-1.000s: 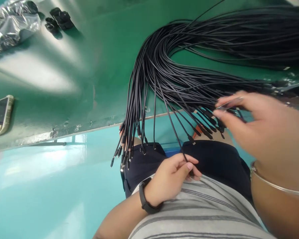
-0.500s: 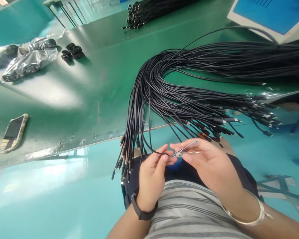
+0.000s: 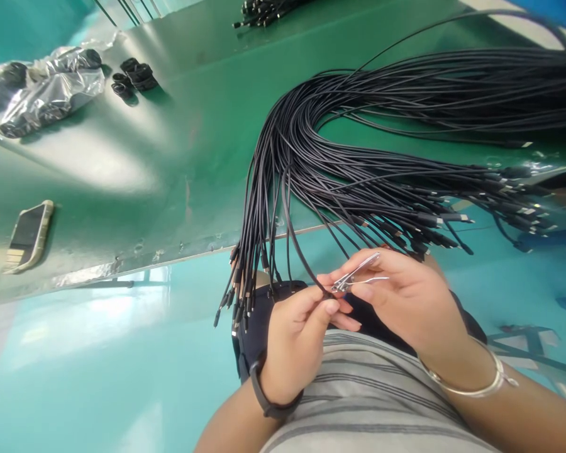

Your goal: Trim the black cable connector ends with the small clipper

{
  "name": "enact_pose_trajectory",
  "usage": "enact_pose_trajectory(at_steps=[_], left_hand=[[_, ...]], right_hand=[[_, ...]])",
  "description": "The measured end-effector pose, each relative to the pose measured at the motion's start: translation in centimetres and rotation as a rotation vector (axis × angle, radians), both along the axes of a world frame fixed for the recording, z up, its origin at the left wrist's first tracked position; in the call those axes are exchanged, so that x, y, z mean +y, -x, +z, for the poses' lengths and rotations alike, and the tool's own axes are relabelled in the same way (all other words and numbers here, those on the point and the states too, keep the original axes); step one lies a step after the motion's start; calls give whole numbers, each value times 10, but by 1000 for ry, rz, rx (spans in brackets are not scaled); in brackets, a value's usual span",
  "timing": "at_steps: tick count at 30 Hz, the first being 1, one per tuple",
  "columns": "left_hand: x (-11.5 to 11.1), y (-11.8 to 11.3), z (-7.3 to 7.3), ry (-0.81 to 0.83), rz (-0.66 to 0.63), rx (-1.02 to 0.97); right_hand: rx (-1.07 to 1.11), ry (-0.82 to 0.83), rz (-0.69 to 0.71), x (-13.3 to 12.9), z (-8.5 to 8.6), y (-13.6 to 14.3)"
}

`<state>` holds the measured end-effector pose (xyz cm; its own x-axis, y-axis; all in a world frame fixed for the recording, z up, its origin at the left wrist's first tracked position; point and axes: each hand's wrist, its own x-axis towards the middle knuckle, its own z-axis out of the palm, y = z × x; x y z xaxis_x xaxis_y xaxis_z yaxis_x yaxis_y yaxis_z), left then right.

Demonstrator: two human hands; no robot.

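My left hand (image 3: pixel 302 333) is closed, pinching a black cable (image 3: pixel 298 246) near its end between thumb and fingers. My right hand (image 3: pixel 412 299) is closed around a silver nail clipper (image 3: pixel 358 272); its lever stands raised from the body. The clipper's jaws are right beside the cable end, but I cannot tell whether they touch it. The held cable runs up to a large bundle of black cables (image 3: pixel 302 132) on the green table (image 3: pixel 193 157). Many of their plug ends hang over the table's front edge, above my lap.
A phone in a pale case (image 3: pixel 29 236) lies at the table's left edge. Clear plastic bags with black contents (image 3: pixel 51 91) and small black coils (image 3: pixel 134 75) sit farther back. Another cable bundle (image 3: pixel 264 11) is at the far edge. A blue-topped object (image 3: pixel 559 12) stands at upper right.
My view has tilted down a little. The cable's end has come lower in my left hand, bent more steeply, and the clipper has turned and shifted slightly up in my right hand.
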<state>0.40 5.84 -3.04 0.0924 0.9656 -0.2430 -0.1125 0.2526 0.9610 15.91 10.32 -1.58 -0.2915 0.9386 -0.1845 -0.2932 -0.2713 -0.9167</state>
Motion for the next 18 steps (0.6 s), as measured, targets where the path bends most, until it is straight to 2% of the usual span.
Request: enact_pose_trajectory(at_steps=[6, 12, 15, 18], left_hand=[[-2, 0, -2, -28, -33, 7], [-1, -3, -5, -3, -2, -24], [-2, -5, -5, 8, 5, -66], [-1, -8, -5, 51, 24, -145]], right_hand=[[-12, 9, -2, -1, 0, 0], [-78, 0, -5, -3, -1, -2], [-132, -12, -57, -5, -6, -3], [-93, 4, -123, -7, -15, -3]])
